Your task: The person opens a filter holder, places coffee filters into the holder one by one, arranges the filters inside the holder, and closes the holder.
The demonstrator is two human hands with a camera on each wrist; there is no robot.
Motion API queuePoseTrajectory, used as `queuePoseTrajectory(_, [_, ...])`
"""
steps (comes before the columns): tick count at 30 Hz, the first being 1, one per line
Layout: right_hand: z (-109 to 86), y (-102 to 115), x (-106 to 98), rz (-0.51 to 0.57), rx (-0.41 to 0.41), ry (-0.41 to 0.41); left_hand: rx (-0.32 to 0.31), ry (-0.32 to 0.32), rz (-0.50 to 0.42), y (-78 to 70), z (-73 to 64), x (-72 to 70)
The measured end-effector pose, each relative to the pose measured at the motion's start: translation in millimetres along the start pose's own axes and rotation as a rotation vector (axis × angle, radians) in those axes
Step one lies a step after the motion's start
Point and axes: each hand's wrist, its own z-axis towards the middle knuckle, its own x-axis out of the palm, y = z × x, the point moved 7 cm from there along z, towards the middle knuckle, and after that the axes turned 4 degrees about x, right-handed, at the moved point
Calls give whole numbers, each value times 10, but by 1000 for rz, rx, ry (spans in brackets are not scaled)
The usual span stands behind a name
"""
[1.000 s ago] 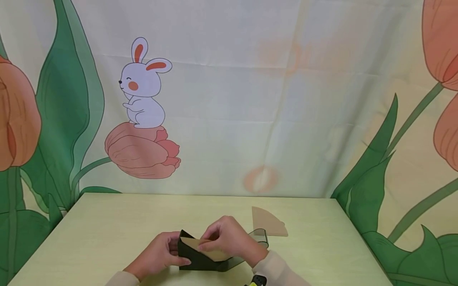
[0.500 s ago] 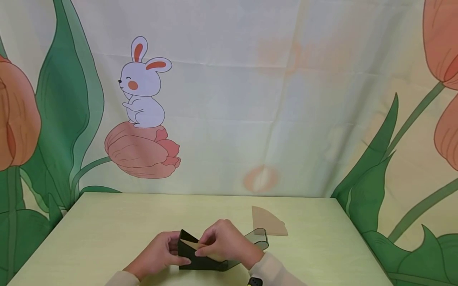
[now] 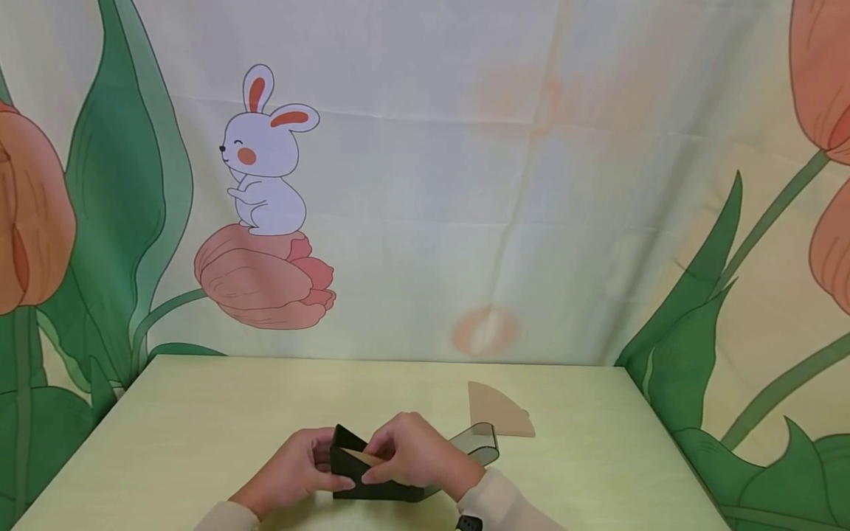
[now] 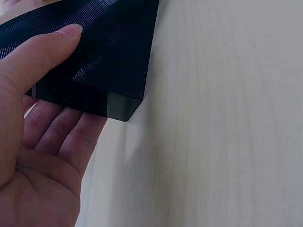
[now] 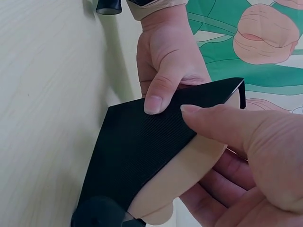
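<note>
My left hand (image 3: 299,468) grips the left end of a black ribbed box (image 3: 380,490) with slanted sides. In the left wrist view its thumb (image 4: 52,49) lies on the ribbed face, with the fingers behind. A clear smoky lid (image 3: 479,440) hangs swung back on the box's right. My right hand (image 3: 421,457) pinches tan fan-shaped coffee filter papers (image 5: 177,172) at the box's slanted opening. Most of their area sits inside the box, with a curved edge standing out in the right wrist view. The right thumb overlaps the box rim there.
Another tan coffee filter paper (image 3: 501,413) lies flat on the pale wooden table (image 3: 598,457), behind the lid. A printed cloth backdrop (image 3: 425,221) with a rabbit and tulips hangs at the table's far edge. The right wrist wears a black device (image 3: 468,523).
My right hand has moved a little left and down, and the coffee filter papers have sunk deeper into the box. My left hand keeps its grip in the same place.
</note>
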Motion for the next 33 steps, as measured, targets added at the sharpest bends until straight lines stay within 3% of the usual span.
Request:
queuePoseTrajectory(8, [-3,-10,12,-27,2,14,19,7,-5,-18,-15,13])
queuePoseTrajectory(15, [-47,-13,-87,15,8,-42,-2,2,-10,-17,-1,12])
queuePoseTrajectory(33, [-90,62,-170,-42,-79,-85,32,11,-32,-35,-26,28])
